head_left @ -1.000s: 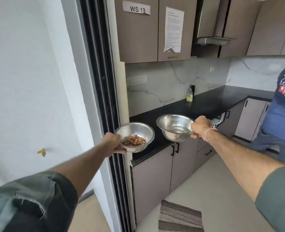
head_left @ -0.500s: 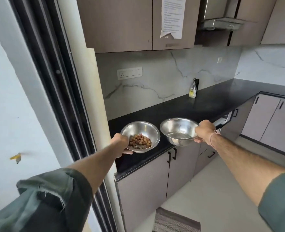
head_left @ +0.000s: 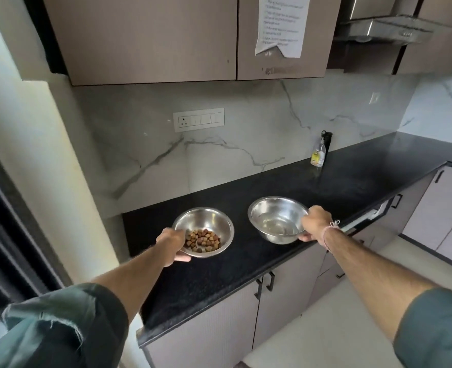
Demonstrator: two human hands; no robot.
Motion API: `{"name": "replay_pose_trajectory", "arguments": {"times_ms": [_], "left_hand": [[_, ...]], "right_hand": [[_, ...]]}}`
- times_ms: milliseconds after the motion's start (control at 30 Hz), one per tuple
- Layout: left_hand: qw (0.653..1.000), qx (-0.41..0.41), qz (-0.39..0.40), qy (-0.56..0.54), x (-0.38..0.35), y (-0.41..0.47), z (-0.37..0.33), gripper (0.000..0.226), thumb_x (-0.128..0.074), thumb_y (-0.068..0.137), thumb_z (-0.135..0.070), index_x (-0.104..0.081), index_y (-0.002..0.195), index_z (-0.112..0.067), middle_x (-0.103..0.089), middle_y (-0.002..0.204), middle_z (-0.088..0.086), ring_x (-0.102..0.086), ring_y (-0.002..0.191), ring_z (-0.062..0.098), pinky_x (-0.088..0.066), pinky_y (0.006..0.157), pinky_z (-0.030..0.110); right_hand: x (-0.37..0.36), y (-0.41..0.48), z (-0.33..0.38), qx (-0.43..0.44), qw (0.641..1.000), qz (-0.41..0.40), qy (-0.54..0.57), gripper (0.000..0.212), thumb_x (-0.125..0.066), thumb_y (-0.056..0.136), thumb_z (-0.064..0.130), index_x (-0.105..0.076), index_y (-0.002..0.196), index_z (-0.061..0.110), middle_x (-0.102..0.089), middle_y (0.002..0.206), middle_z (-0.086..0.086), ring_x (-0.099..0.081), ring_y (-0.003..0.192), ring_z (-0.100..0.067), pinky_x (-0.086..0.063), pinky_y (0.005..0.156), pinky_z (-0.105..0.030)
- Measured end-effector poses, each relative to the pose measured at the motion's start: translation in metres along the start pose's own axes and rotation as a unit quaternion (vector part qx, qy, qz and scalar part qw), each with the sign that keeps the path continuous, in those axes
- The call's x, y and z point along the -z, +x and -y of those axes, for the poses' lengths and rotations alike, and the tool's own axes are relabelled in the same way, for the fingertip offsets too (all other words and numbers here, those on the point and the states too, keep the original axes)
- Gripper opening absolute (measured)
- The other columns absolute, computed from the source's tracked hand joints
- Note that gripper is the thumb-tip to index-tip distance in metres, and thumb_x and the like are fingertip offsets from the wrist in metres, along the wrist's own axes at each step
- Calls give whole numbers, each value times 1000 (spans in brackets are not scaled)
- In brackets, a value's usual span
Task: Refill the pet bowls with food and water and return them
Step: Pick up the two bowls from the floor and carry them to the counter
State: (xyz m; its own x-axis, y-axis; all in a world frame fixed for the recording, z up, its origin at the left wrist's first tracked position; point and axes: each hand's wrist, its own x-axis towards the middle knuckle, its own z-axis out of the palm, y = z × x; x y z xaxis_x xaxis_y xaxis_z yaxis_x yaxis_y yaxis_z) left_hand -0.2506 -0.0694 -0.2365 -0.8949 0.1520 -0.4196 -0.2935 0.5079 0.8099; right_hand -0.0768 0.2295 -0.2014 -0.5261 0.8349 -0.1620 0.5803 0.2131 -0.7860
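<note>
The bowl of food (head_left: 206,219), brown kibble (head_left: 203,241) heaped in its bottom, now sits low over the black table (head_left: 246,277), gripped at its near rim by the left hand (head_left: 171,241). Just beside it, apart and to the right, the water bowl (head_left: 278,219) is gripped at its rim by the right hand (head_left: 314,223); a shallow glint suggests water inside. Whether either bowl already rests on the table I cannot tell.

A second ago both bowls hung in the air short of the table's edge, by the dark door frame; half a second ago they had reached the edge. Now they are well over the surface and lower. Both look filled, so this reads as the setting-down, with only the release left.

Also changed: a person in a blue shirt at the right is gone from view, and the soap bottle (head_left: 318,154) by the wall looks nearer.
</note>
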Motion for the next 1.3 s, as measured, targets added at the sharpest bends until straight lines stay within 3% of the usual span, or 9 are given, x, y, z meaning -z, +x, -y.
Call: {"name": "replay_pose_trajectory", "arguments": {"times_ms": [133, 300, 467, 600, 767, 900, 1100, 1300], "left_hand": [[999, 30, -13, -17, -18, 29, -6, 27, -51, 104, -25, -54, 119, -3, -71, 93, 21, -76, 70, 32, -65, 68, 44], [995, 74, -50, -41, -48, 71, -4, 29, -54, 103, -27, -55, 119, -2, -70, 93, 23, -76, 66, 33, -64, 62, 44], [985, 118, -93, -86, -83, 109, 4, 30, -53, 102, -22, -56, 122, 1, -71, 90, 24, -75, 62, 33, -64, 65, 47], [971, 163, -139, -104, -111, 124, 11, 30, -49, 102, -17, -56, 125, 0, -71, 97, 24, -75, 63, 33, -63, 55, 43], [953, 218, -185, -99, -134, 134, 23, 33, -49, 104, -26, -54, 127, -3, -71, 96, 23, -75, 62, 33, -64, 55, 42], [945, 220, -214, -114, -143, 146, 30, 38, -48, 105, -33, -55, 127, -3, -70, 96, 21, -75, 67, 34, -63, 54, 42], [945, 200, -208, -153, -153, 157, 29, 38, -47, 105, -37, -54, 123, -4, -68, 100, 23, -75, 78, 37, -63, 72, 52], [949, 201, -209, -126, -155, 163, 35, 45, -46, 105, -43, -53, 126, -4, -68, 103, 21, -74, 80, 34, -64, 67, 48]], "right_hand": [[-12, 52, 6, 12, 999, 30, 0, 26, -44, 96, -2, -55, 119, -4, -64, 111, -24, -73, 57, -33, -63, 50, -42], [-41, 122, 5, 26, 996, 88, -18, 30, -44, 95, -3, -49, 124, 0, -59, 124, -22, -73, 71, -37, -55, 41, -33], [-76, 194, 0, 54, 986, 154, -45, 26, -47, 94, 0, -49, 120, 3, -61, 120, -21, -74, 68, -35, -58, 45, -36], [-106, 242, -3, 69, 974, 204, -65, 28, -44, 95, 0, -47, 122, 3, -61, 120, -20, -73, 62, -32, -58, 44, -36], [-137, 274, -9, 76, 959, 255, -94, 30, -43, 98, 0, -44, 128, 3, -60, 122, -20, -72, 67, -31, -57, 42, -35], [-152, 290, -19, 83, 953, 270, -113, 24, -43, 98, -1, -43, 122, 5, -59, 123, -20, -73, 74, -36, -56, 39, -34], [-163, 304, -35, 84, 948, 277, -134, 22, -42, 97, -2, -43, 117, 7, -58, 122, -19, -70, 84, -38, -55, 38, -34], [-167, 308, -38, 85, 946, 275, -151, 21, -44, 98, 0, -42, 117, 8, -59, 120, -19, -69, 85, -36, -60, 46, -39]]}}
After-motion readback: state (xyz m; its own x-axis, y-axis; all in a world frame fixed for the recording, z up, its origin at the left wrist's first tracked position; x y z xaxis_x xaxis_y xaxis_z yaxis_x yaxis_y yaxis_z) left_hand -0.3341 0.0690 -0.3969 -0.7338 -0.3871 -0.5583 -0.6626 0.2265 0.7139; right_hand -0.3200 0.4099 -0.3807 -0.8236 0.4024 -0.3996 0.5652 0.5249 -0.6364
